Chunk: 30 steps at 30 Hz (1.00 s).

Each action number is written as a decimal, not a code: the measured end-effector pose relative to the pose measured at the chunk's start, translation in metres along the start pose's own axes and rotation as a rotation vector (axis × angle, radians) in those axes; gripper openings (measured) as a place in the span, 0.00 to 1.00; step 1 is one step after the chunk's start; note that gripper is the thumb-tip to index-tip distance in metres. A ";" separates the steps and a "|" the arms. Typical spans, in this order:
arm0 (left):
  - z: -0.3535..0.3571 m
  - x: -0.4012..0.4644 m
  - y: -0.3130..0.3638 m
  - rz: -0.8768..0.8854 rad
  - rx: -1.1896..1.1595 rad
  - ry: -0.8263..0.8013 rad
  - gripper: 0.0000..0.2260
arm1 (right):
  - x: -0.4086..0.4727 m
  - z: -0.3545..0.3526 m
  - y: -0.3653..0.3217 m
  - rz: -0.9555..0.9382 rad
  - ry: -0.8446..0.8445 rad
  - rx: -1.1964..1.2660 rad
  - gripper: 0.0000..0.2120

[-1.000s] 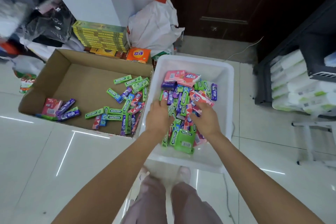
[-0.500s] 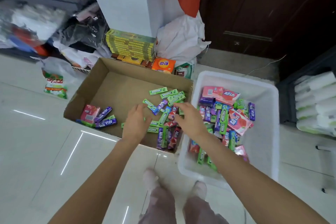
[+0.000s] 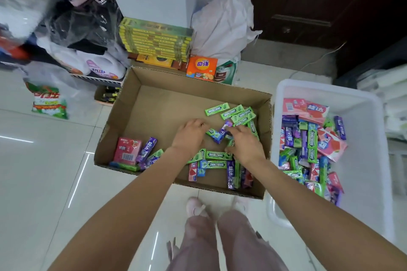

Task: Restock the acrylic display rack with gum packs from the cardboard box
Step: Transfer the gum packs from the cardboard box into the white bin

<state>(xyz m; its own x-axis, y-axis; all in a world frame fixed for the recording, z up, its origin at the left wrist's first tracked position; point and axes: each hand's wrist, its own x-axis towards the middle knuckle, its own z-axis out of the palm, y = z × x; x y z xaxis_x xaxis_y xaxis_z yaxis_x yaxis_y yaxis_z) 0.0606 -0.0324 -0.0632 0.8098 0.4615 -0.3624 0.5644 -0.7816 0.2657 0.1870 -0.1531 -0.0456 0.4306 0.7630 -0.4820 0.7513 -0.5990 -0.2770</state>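
Observation:
An open cardboard box (image 3: 154, 103) sits on the floor with several gum packs inside: green Doublemint sticks (image 3: 217, 109), purple packs (image 3: 146, 149) and a pink pack (image 3: 127, 149). Both my hands are inside the box, palms down over the middle pile. My left hand (image 3: 190, 136) has its fingers curled down beside a blue-and-green pack (image 3: 215, 135); what lies under the palm is hidden. My right hand (image 3: 245, 145) rests spread on the packs, its fingertips touching a purple pack (image 3: 225, 126). No acrylic rack is in view.
A white plastic tub (image 3: 363, 182) holding many mixed gum packs stands right of the box. Behind the box are stacked yellow-green cartons (image 3: 154, 37), an orange box (image 3: 201, 68) and a white sack (image 3: 222, 26). Bagged goods crowd the left. My feet (image 3: 195, 205) are just below the box.
Both hands left the white tub and moved left into the cardboard box, settling onto the gum packs there. My view swung left, so the tub now lies at the right.

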 end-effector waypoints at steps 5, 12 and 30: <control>0.003 0.010 -0.006 -0.136 -0.163 0.061 0.18 | 0.009 -0.008 0.005 0.031 0.084 0.081 0.21; 0.005 0.008 0.004 -0.269 -0.510 0.095 0.12 | 0.016 -0.006 0.000 0.023 0.087 0.017 0.19; 0.000 0.004 0.031 -0.445 -0.969 0.099 0.13 | 0.015 -0.022 0.014 0.161 0.275 0.713 0.08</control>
<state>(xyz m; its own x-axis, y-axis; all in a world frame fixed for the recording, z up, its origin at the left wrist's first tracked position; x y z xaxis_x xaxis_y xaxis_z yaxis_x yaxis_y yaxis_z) 0.0813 -0.0545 -0.0563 0.4843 0.6892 -0.5389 0.6638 0.1118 0.7395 0.2151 -0.1448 -0.0381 0.6857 0.6305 -0.3637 0.2062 -0.6475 -0.7336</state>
